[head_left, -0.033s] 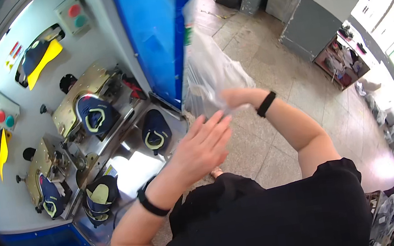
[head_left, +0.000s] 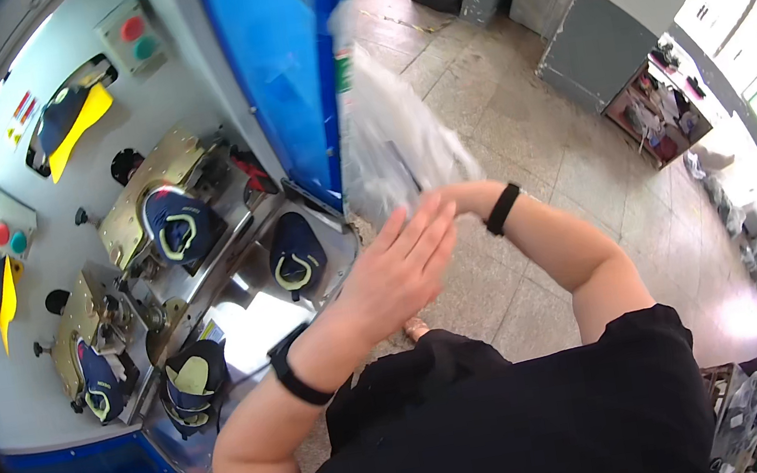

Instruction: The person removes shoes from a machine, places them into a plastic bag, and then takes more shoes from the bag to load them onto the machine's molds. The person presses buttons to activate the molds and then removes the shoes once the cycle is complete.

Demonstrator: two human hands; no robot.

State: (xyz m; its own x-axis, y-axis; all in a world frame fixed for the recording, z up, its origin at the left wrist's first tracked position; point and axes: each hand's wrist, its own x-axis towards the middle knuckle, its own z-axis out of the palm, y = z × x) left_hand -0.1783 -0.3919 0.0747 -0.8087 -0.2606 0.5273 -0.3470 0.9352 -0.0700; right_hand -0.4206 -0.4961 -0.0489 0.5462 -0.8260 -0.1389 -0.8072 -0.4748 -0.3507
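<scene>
Pale tiled floor [head_left: 517,120] spreads beyond a blue panel [head_left: 273,67], and beside that panel is one clear plastic bag [head_left: 398,132], blurred, just past the person's hands. The left hand [head_left: 394,278] is open and flat, its fingers straight and close together. It partly covers the right hand [head_left: 462,198], whose fingers are hidden; its grip, and whether it touches the bag, cannot be told. Each wrist wears one black band [head_left: 503,209]. Leftward, two dark blue caps [head_left: 183,208] sit on gold-coloured machine parts [head_left: 129,213], two more caps [head_left: 292,237] lie on the metal ledge [head_left: 329,243], and two yellow brims [head_left: 79,133] show at the wall. Two control boxes [head_left: 119,26] each carry one red and one green button.
</scene>
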